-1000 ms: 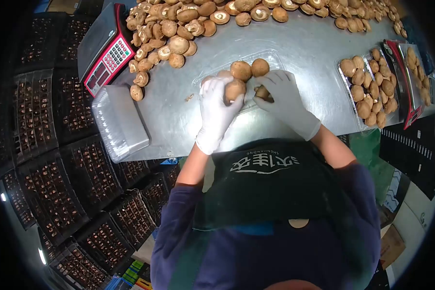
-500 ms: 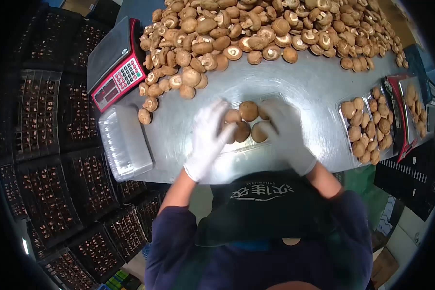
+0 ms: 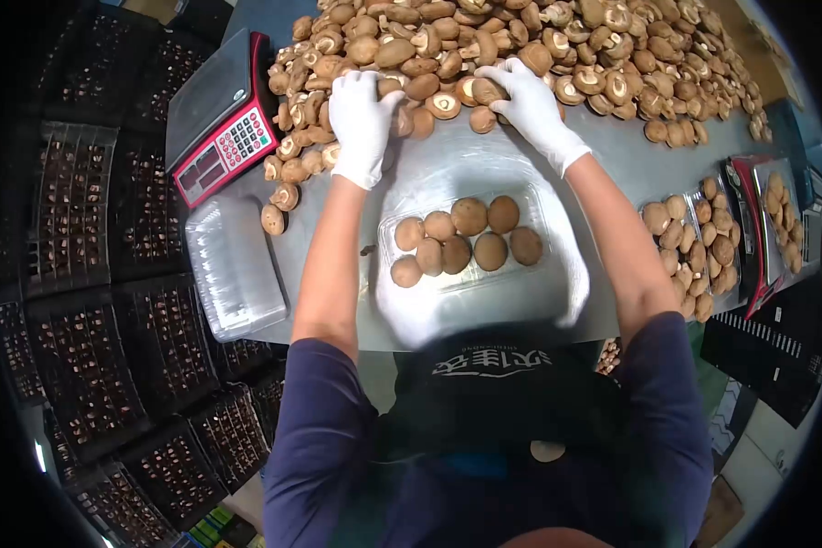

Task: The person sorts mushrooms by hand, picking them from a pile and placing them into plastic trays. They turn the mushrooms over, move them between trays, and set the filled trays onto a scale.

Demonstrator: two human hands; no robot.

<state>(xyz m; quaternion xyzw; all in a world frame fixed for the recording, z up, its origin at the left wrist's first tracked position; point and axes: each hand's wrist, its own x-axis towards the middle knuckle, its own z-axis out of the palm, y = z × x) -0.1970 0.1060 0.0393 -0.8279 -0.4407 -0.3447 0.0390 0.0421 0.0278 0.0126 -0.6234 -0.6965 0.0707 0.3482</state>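
Observation:
My left hand point(image 3: 360, 128), in a white glove, is at the near edge of a big heap of shiitake mushrooms point(image 3: 603, 55), thumb and fingers curled round a mushroom point(image 3: 389, 88). On the other side, my gloved right hand point(image 3: 532, 108) grips a brown mushroom point(image 3: 489, 91) between thumb and fingers. Below both hands, a clear plastic tray point(image 3: 484, 277) lies on the metal table, with several mushrooms point(image 3: 468, 216) in two rough rows, caps up. Parts of the gripped mushrooms are hidden by the gloves.
A red-and-grey scale point(image 3: 224, 151) stands at the left, beside a stack of clear empty trays point(image 3: 237, 269). Filled mushroom trays point(image 3: 676, 239) sit at the right, near a second red scale point(image 3: 760, 265). Dark crates of mushrooms point(image 3: 91, 365) are stacked left of the metal table point(image 3: 329, 301).
Both hands have left the tray and moved forward to the heap, where they close on mushrooms. The mushrooms in the tray are now fully uncovered.

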